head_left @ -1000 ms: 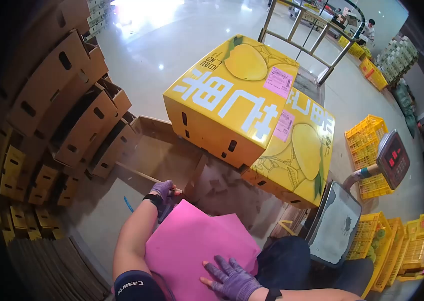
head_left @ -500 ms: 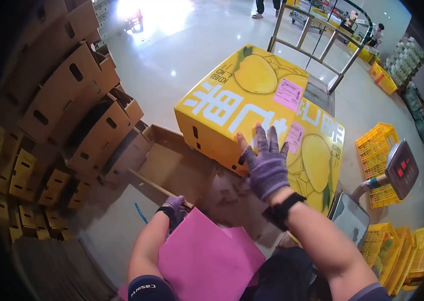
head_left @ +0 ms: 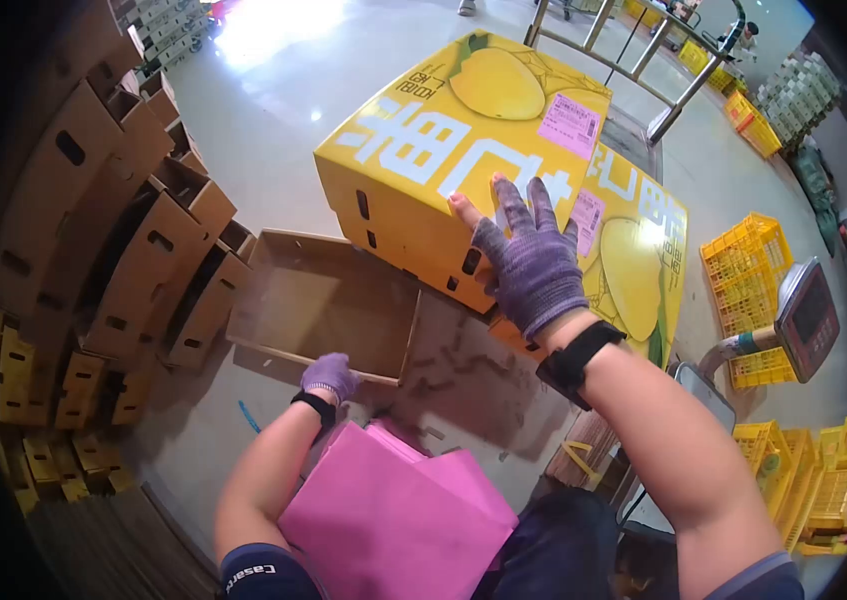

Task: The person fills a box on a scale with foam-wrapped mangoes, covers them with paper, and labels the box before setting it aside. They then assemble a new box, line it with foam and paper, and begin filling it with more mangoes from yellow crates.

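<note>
My left hand (head_left: 331, 378), in a purple glove, is closed on the near wall of an open brown cardboard box (head_left: 328, 312), whose inside shows bare board. My right hand (head_left: 531, 262), gloved with bare fingertips, lies with fingers spread on the near edge of a yellow carton (head_left: 488, 75) printed with a mango and bearing a pink label (head_left: 570, 124). Another yellow mango carton (head_left: 633, 270) sits beside it on the right, partly covered by my right hand and arm. Pink sheets (head_left: 398, 515) lie across my lap, below my left hand.
Stacked brown cartons (head_left: 128, 270) rise along the left. To the right are a scale display (head_left: 809, 318), a yellow crate (head_left: 748, 270) and more yellow crates. A metal cart rail (head_left: 633, 70) stands behind the cartons. Small scraps (head_left: 443, 375) litter the floor; a person (head_left: 743, 40) is far back.
The open cardboard box has turned and moved out from beside the yellow carton, with my left hand at its near wall. My right hand stays on the yellow carton; the view has shifted.
</note>
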`<action>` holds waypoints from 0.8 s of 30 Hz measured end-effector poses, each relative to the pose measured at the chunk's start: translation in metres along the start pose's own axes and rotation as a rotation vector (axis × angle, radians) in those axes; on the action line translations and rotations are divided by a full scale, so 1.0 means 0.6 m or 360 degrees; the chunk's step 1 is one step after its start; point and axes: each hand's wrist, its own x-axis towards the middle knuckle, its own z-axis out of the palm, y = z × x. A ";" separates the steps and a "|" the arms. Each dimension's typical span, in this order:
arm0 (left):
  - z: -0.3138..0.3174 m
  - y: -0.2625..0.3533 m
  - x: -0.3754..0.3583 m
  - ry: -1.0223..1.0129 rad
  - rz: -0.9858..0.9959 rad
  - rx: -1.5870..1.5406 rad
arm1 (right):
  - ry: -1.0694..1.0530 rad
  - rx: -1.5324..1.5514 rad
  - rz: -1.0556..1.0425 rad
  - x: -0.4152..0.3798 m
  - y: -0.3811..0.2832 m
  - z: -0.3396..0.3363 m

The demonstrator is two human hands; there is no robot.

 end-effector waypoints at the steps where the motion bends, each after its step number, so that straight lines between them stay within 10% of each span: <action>1: -0.009 0.007 0.000 0.0338 0.0420 0.0443 | -0.0017 0.0002 0.0008 0.006 0.004 0.003; 12: 0.066 0.179 0.129 -0.0441 -0.0001 0.0287 | 0.0057 -0.0031 0.0172 0.060 0.034 0.033; 15: 0.096 0.190 0.073 -0.0408 0.0837 0.0852 | 0.0136 -0.0040 0.0186 0.065 0.045 0.045; 24: -0.048 0.324 -0.140 -0.0865 0.0440 0.0308 | -0.0419 0.0413 0.0044 0.059 0.082 -0.027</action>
